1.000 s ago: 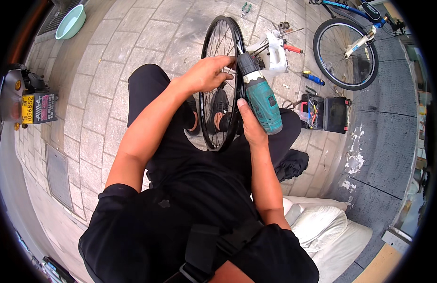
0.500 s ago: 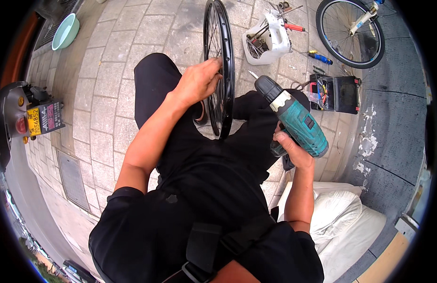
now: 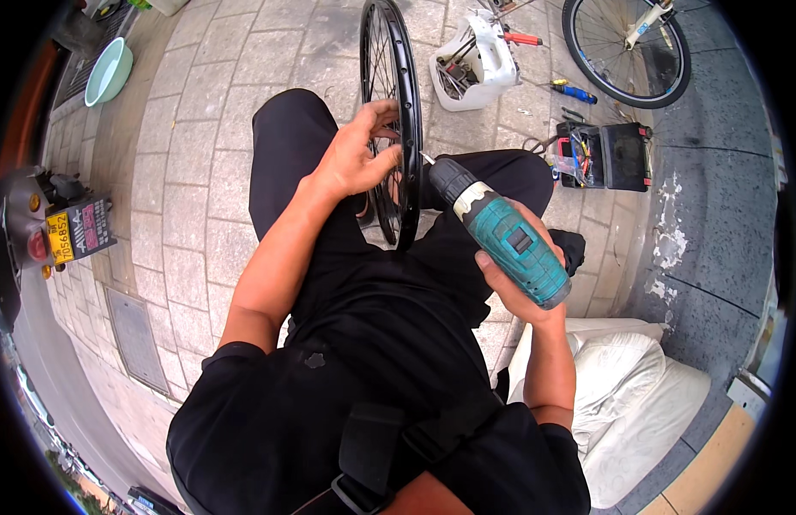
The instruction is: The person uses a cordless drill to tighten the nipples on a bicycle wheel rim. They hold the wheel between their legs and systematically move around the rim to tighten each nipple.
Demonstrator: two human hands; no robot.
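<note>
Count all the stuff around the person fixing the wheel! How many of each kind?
Bicycle wheels: 2, a bare black rim under the left hand and a tyred wheel
Cordless drills: 1, teal, in the right hand
Tool boxes: 1, black, open
White tool tubs: 1
Loose screwdrivers: 1
Green basins: 1
Total: 7

The single head view looks steeply down, close over the seated person's lap and paved ground (image 3: 192,154).
</note>
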